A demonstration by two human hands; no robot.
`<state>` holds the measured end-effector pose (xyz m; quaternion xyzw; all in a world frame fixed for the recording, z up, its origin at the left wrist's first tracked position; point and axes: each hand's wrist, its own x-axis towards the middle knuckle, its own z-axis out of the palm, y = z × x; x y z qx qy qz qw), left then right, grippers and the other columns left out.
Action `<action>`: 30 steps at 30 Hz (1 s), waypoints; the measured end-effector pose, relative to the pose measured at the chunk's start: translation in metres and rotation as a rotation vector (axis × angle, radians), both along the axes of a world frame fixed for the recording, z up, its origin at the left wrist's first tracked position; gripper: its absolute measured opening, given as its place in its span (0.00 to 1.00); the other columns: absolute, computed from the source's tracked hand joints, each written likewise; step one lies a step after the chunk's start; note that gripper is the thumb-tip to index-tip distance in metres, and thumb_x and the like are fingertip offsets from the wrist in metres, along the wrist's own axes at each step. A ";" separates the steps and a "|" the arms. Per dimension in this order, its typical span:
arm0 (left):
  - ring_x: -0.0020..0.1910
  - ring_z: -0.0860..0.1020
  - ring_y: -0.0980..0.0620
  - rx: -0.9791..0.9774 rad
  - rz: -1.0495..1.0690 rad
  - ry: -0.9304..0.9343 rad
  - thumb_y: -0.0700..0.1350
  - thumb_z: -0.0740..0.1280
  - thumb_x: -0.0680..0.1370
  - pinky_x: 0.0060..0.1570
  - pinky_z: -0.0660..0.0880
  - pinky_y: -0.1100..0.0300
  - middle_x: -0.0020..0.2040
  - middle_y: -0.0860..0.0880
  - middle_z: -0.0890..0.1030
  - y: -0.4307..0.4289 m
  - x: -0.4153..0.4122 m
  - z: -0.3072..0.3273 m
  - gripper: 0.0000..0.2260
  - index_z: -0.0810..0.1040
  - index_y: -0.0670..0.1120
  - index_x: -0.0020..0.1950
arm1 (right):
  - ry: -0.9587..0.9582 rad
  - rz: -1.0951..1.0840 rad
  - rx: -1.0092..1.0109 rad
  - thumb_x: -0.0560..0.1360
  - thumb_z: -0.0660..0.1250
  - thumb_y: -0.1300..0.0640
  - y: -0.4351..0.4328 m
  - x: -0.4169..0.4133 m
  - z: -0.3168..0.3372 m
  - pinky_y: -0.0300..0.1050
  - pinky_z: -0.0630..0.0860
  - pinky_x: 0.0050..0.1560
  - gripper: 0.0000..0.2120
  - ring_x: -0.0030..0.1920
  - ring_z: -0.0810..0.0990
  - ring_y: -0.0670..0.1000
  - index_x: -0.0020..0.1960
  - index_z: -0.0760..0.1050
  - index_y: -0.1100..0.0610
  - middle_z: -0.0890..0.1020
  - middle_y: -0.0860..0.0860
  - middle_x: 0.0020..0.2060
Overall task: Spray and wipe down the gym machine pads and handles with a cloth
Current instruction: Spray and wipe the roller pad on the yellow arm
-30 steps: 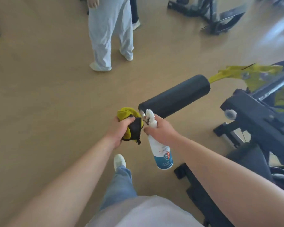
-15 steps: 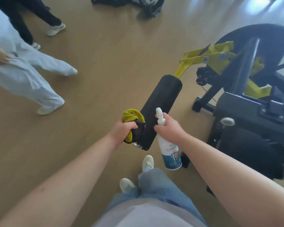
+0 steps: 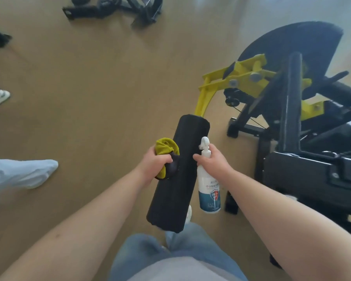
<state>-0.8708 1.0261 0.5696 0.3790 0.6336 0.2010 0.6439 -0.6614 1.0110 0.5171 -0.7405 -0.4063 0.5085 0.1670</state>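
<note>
left hand (image 3: 153, 164): arm stretched forward, fist closed round a cloth (image 3: 166, 148) | right hand (image 3: 214, 162): arm forward, fingers (image 3: 199, 158) wrapped on spray bottle (image 3: 208, 191)

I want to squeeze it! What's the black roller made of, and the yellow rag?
The black roller pad looks like soft foam with a matte, slightly grainy cover; it shows no shine. The yellow rag, bunched in the left hand, looks like fuzzy cloth, maybe microfibre; it crumples into soft folds.
</note>
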 end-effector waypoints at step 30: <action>0.46 0.75 0.54 0.078 -0.625 0.039 0.38 0.68 0.78 0.42 0.72 0.57 0.46 0.51 0.78 0.147 -0.007 -0.024 0.09 0.74 0.53 0.48 | -0.166 -0.510 -0.205 0.81 0.65 0.48 -0.039 -0.096 0.012 0.51 0.81 0.53 0.08 0.49 0.82 0.52 0.56 0.74 0.51 0.81 0.51 0.49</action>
